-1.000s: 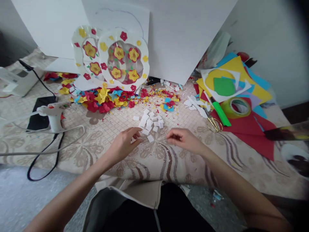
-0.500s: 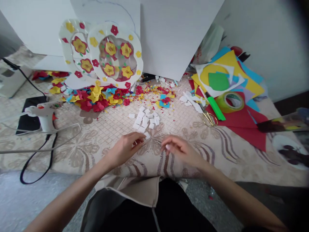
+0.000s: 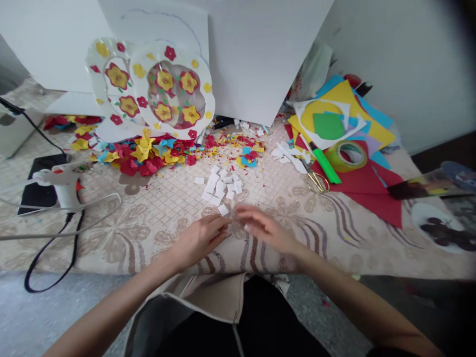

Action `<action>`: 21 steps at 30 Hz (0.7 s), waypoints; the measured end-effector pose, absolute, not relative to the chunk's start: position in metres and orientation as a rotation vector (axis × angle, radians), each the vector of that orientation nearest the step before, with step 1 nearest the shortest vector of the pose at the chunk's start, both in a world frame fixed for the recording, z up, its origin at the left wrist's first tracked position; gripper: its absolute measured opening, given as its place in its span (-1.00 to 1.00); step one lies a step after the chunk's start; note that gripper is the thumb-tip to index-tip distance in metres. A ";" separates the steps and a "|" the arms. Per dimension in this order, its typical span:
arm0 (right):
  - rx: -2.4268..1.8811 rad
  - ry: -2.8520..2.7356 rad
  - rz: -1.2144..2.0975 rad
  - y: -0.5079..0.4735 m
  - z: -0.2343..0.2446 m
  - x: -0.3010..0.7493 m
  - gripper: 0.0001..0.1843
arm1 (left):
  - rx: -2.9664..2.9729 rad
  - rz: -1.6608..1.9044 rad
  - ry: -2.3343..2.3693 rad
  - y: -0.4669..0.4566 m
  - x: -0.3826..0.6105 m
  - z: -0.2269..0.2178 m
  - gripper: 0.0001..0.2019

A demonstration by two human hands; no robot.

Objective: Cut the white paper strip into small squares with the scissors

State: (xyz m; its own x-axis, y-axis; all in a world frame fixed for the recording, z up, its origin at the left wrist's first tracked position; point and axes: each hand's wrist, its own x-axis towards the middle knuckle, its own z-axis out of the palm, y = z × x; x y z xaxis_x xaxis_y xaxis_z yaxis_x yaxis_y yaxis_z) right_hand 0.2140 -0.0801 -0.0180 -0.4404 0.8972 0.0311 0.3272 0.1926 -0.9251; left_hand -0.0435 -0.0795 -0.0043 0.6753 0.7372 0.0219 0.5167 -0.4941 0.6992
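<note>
Several small white paper pieces (image 3: 219, 186) lie in a loose pile on the patterned tablecloth. One single white piece (image 3: 223, 209) sits apart from them, nearer to me. Just below that piece is my left hand (image 3: 204, 237), its fingers bent and pressed together; what they hold, if anything, is hidden. My right hand (image 3: 266, 229) hovers across from it, fingers stretched toward the left and smeared by motion. Nothing shows in the right hand, and a small gap separates the two hands.
Flower-decorated white frames (image 3: 173, 94) stand behind coloured paper flowers (image 3: 145, 153). At left is a white glue gun (image 3: 65, 186) with its cable. Gold-handled scissors (image 3: 317, 182), a green cutter (image 3: 325, 162), yellow tape (image 3: 347, 155) and coloured sheets (image 3: 372, 191) lie at right.
My left hand has drawn back from the single white piece, which now lies in full view. My right hand has moved left, closer to my left hand. The camera view has shifted slightly.
</note>
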 end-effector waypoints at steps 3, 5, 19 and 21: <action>-1.416 -1.452 0.632 -0.061 -0.021 0.231 -0.76 | 2.210 0.446 0.965 -0.080 -0.045 -0.005 -0.80; -1.410 -1.359 0.598 -0.053 -0.020 0.243 -0.78 | 2.198 0.449 0.964 -0.080 -0.047 -0.006 -0.81; -1.147 -1.694 0.648 0.000 0.010 0.237 -0.55 | 2.093 0.685 0.917 -0.051 -0.034 0.011 -0.55; -1.128 -1.777 0.502 -0.009 0.033 0.225 -0.46 | 1.818 0.715 0.814 -0.033 -0.023 0.015 -0.41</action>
State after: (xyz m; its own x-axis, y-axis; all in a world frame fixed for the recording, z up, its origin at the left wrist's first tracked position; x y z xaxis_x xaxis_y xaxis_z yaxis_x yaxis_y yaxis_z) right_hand 0.2246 -0.0095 0.0333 -0.1348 0.8597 0.4928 0.4750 0.4925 -0.7293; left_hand -0.0233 -0.0329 0.0148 0.6019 0.7907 0.1116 0.2134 -0.2939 0.9317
